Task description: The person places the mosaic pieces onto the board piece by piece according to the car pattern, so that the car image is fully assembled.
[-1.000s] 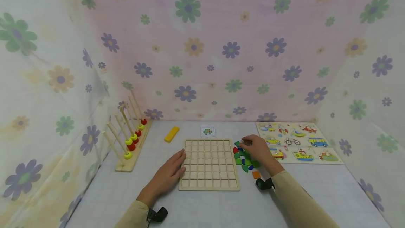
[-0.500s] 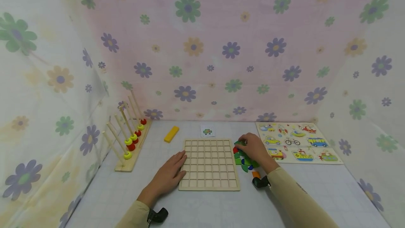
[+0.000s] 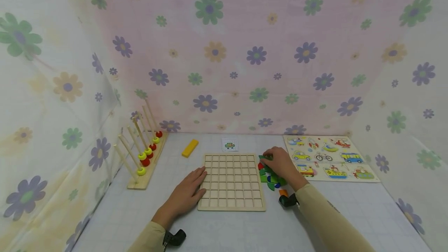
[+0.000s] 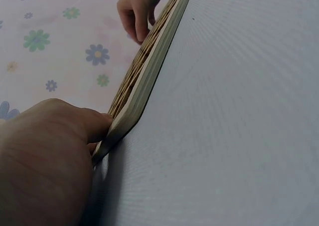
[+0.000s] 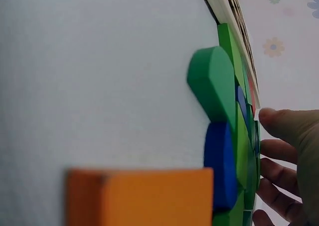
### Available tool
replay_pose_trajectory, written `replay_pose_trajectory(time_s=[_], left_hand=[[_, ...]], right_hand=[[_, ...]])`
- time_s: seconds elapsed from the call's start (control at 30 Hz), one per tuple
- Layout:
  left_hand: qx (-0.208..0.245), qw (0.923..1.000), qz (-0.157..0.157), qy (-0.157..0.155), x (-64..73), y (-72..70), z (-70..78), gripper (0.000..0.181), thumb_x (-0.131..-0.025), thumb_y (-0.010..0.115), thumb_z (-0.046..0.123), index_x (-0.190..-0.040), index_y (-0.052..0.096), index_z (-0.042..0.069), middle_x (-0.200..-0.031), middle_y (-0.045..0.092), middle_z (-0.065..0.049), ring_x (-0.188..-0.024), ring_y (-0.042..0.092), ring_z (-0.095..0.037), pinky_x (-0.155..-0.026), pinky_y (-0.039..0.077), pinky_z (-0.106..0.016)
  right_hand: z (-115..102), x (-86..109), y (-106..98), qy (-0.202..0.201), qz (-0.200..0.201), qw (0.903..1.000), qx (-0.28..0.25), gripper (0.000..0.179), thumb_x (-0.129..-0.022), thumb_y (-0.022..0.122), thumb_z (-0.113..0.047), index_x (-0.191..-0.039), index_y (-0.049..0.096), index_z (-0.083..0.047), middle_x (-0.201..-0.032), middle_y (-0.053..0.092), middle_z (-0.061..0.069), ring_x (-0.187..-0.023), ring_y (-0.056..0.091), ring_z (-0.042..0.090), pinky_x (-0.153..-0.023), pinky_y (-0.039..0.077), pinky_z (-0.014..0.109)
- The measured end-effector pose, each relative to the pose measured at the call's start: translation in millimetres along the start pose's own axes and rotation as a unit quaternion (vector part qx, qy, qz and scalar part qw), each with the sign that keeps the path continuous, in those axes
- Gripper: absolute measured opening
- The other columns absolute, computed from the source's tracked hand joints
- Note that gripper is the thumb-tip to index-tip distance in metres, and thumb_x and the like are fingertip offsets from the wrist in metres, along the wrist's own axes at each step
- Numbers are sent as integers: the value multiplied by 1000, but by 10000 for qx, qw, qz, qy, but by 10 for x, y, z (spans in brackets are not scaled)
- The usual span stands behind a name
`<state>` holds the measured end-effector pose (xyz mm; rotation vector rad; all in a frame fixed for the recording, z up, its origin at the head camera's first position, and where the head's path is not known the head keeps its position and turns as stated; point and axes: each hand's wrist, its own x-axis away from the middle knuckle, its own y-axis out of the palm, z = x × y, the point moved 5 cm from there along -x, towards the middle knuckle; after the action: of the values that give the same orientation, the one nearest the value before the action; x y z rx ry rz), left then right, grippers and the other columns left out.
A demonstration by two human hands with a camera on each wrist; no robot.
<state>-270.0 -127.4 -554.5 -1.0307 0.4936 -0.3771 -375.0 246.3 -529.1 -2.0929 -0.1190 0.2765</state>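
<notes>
A wooden grid board (image 3: 231, 182) lies flat in the middle of the head view. My left hand (image 3: 186, 190) rests at its left edge, fingers straight; the left wrist view shows a thumb (image 4: 97, 123) touching the frame. Right of the board lies a pile of small green, blue and red blocks (image 3: 264, 178). Over its far part is my right hand (image 3: 282, 163), fingertips bent down among the pieces. From the right wrist, the fingers (image 5: 279, 172) look loosely spread beside the green blocks (image 5: 214, 79), with no piece visibly pinched. Part of the pile is hidden under the hand.
An orange square block (image 3: 283, 192) lies by the right wrist camera. Behind the board are a turtle picture card (image 3: 229, 145) and a yellow bar (image 3: 190, 148). A peg stand (image 3: 140, 184) with beads is at left, a vehicle puzzle board (image 3: 330, 158) at right.
My right hand has moved slightly left and lower over the far end of the pile, its fingers closer to the pieces. The left hand and the board have stayed in place.
</notes>
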Motion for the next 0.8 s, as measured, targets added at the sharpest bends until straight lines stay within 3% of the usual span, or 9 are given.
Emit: replay_pose_trajectory(time_s=[0.23, 0.5, 0.8], left_hand=[[0, 10000, -51, -56, -1, 1, -2, 66, -110, 64, 26, -166, 41, 1, -176, 31, -11, -162, 28, -32, -130, 27, -52], [-19, 9999, -78, -78, -18, -3, 11, 66, -110, 63, 27, -167, 41, 2, -176, 31, -11, -161, 29, -32, -129, 28, -52], [-38, 9999, -128, -39, -5, -3, 13, 66, -111, 63, 28, -167, 40, 1, -176, 31, -12, -161, 28, -32, -129, 27, -52]], right_hand=[[-50, -23, -15, -32, 98, 9998, 193, 27, -97, 84, -29, -112, 83, -7, -106, 74, 7, -100, 66, 30, -92, 57, 53], [-48, -48, 12, 174, -91, 9997, 136, 27, -99, 82, -22, -121, 82, -6, -119, 75, 12, -117, 63, 36, -107, 51, 59], [-26, -16, 6, 51, -171, 9998, -106, 29, -100, 79, -20, -125, 81, -4, -125, 74, 15, -124, 63, 40, -109, 51, 60]])
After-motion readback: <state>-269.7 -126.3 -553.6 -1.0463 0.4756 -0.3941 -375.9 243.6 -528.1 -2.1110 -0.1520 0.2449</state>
